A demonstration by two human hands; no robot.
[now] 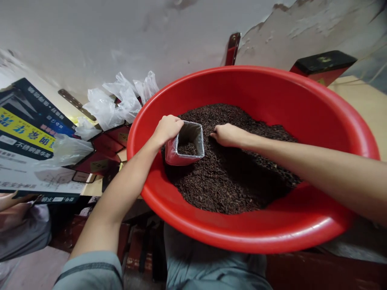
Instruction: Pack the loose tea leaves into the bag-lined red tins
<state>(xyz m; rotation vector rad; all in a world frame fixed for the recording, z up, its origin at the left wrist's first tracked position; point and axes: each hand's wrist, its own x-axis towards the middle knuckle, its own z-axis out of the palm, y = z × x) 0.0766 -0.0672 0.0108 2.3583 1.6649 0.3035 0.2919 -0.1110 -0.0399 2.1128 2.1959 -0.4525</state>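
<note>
A large red basin [290, 96] holds a heap of dark, dry leaf-like bits [211, 185]. Inside it, on the left, a square red container [184, 160] with a silvery liner stands tilted, its mouth open and some dark bits within. My left hand [169, 128] grips the container's upper left rim. To the right of the container, my right hand [227, 135] is closed just over the heap, fingertips together near its surface; what they hold, if anything, is too small to make out.
Clear plastic bags [110, 104] and red-black boxes [104, 149] stand left of the basin, beside a large printed carton [30, 141]. Another red-black box [325, 64] sits behind right. A grey wall [136, 36] rises behind. Part of another person [21, 229] shows lower left.
</note>
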